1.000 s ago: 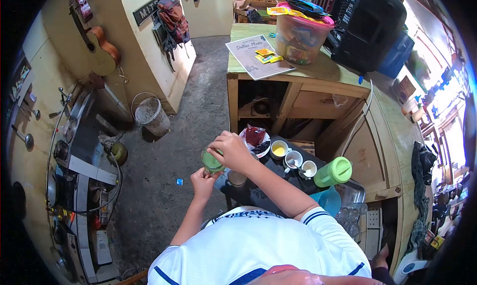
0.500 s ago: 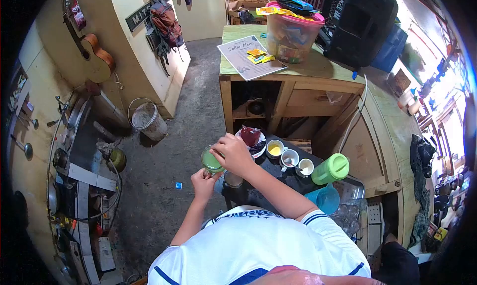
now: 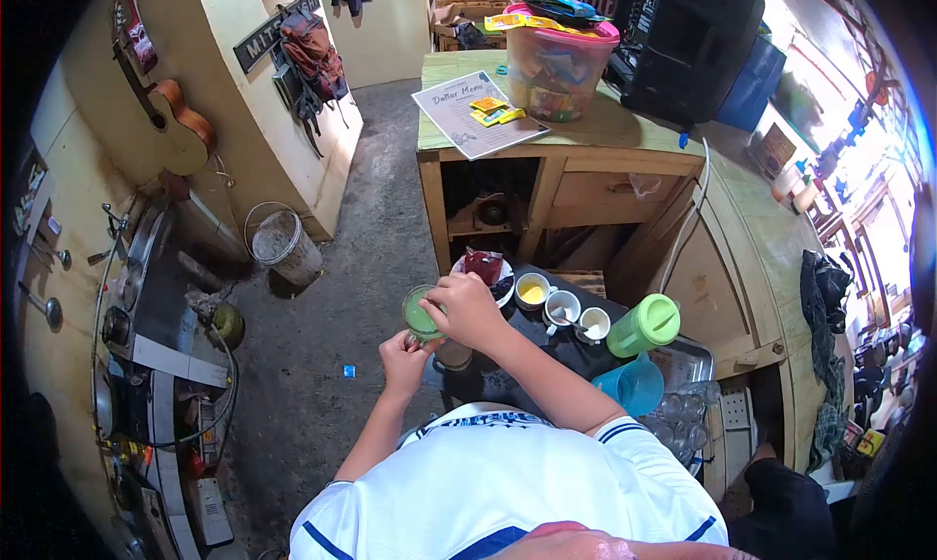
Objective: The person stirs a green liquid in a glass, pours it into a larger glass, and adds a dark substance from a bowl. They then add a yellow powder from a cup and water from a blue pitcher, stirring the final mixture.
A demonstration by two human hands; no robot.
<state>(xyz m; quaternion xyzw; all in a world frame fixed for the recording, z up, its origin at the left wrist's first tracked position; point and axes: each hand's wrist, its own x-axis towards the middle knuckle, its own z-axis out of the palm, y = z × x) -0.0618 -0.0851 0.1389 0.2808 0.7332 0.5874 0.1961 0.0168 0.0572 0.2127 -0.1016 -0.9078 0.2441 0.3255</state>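
A clear glass of green drink (image 3: 417,311) is held up over the near left edge of a small dark table (image 3: 508,365). Low on its side, my left hand (image 3: 400,363) is closed around it, apparently at the handle. My right hand (image 3: 468,311) reaches across with its fingers pinched at the rim; whatever they hold is hidden. Under my right forearm stands another glass (image 3: 454,355). Beyond it are a white bowl (image 3: 507,298) with dark red packaging, a cup of yellow contents (image 3: 532,291), a cup with a spoon (image 3: 561,311) and a cup with pale contents (image 3: 593,326).
On the right stand a green lidded pitcher (image 3: 644,326), a blue jug (image 3: 630,386) and several glasses (image 3: 673,418) on a metal tray. A wooden counter (image 3: 576,142) holds a menu sheet and a pink-rimmed tub (image 3: 556,77). A bucket (image 3: 285,248) stands on the floor.
The camera view has shifted slightly, so the room appears a little farther left. Both hands stay at the glass, with only a small shift of the right fingers at the rim.
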